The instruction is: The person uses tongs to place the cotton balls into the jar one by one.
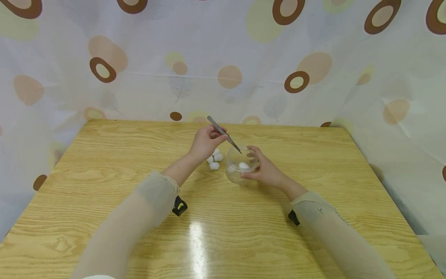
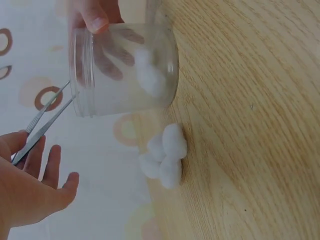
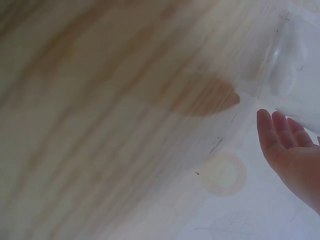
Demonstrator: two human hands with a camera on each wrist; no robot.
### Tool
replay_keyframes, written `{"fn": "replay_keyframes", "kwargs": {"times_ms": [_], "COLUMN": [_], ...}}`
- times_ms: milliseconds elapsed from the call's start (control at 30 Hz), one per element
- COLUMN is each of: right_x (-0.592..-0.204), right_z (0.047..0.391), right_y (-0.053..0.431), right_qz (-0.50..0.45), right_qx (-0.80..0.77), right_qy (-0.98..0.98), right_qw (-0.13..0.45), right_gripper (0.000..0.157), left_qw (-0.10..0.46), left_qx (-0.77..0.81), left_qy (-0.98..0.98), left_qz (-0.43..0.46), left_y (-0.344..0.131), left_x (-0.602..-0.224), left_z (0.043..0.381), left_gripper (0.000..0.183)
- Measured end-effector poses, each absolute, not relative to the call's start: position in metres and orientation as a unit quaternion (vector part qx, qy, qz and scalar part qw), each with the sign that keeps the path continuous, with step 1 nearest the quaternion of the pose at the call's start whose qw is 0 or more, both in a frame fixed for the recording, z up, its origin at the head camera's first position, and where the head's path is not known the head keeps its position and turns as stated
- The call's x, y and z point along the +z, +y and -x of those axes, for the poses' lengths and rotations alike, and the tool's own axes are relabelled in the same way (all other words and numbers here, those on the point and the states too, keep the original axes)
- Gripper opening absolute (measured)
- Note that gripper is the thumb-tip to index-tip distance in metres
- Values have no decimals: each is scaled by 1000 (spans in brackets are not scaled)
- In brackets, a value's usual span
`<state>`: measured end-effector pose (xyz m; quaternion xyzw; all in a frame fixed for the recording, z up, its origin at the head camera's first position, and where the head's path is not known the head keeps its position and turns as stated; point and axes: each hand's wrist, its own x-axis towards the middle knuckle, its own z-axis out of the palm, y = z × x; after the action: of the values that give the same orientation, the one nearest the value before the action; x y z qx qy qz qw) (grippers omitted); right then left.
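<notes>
A pale, brown-ringed cloth (image 1: 209, 42) hangs behind a wood-grained table (image 1: 244, 228) streaked with glare (image 1: 198, 248).

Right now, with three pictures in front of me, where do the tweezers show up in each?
Head view: the tweezers are near the centre, in the left hand.
Left wrist view: at the left, mid-height, tips near the clear jar's mouth.
Right wrist view: not in it.
Shared landmark: the clear jar, central, top centre-left and upper right, respectively.
</notes>
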<state>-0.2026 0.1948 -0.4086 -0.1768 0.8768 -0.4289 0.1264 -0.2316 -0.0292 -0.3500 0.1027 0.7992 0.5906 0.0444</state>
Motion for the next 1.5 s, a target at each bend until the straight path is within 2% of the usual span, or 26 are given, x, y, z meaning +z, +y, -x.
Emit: {"fn": "replay_keyframes", "kwargs": {"times_ms": [967,1500], "right_x": [-404,-405], "right_z": [201,199], "right_y": [194,193], "right_qz": [170,171], "right_qx": [-434,-432], "right_qy": [875,876], "right_qw": [131,129], "right_gripper": [91,91], "left_qw": [36,24], "left_qx": [632,591], "left_qy": [774,806], "left_qz": [-6,-6], "left_y": [-90,-90], "left_x": [-377,-390], "left_z": [257,257], "left_gripper": [37,34]}}
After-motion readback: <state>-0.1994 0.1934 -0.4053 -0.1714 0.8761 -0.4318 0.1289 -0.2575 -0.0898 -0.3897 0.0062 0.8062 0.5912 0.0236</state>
